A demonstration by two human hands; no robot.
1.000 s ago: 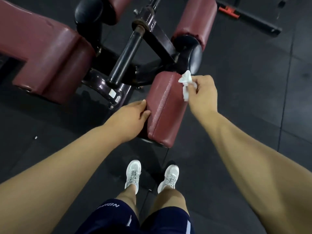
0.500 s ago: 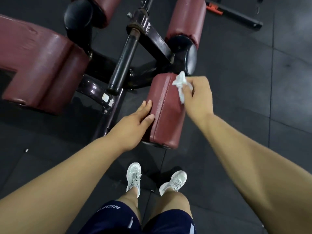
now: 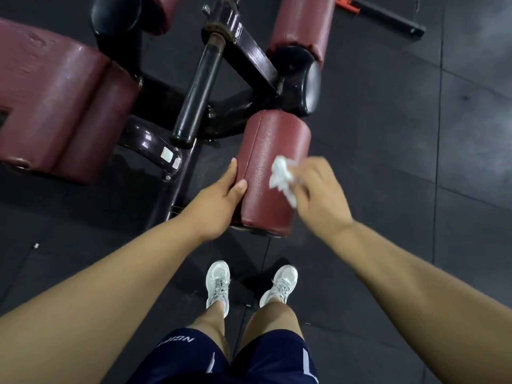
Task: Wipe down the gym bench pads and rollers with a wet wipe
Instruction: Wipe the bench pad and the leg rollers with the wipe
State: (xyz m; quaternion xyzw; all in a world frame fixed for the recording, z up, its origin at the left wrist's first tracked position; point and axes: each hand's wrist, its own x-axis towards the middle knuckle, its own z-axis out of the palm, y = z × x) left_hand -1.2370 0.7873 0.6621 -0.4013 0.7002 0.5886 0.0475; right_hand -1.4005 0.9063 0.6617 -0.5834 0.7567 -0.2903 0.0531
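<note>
A maroon roller pad [image 3: 266, 151] sticks out toward me from the black bench frame [image 3: 249, 59]. My left hand [image 3: 219, 200] holds its left side, thumb on top, fingers wrapped around and hidden behind it. My right hand [image 3: 318, 195] grips a crumpled white wet wipe [image 3: 282, 176] and presses it on the roller's right side near the middle. A second maroon roller [image 3: 302, 26] lies farther back on the right. The big maroon bench pad [image 3: 55, 106] fills the left.
A third roller [image 3: 163, 9] shows partly at the top. A black bar [image 3: 199, 87] slants down from the frame between pad and roller. My white shoes [image 3: 219, 284] stand on black rubber floor tiles. A black and red bar [image 3: 382, 15] lies at the top right.
My right hand has slid the wipe from the roller's far end toward me, down to about its middle. My left hand stays on the roller's left side.
</note>
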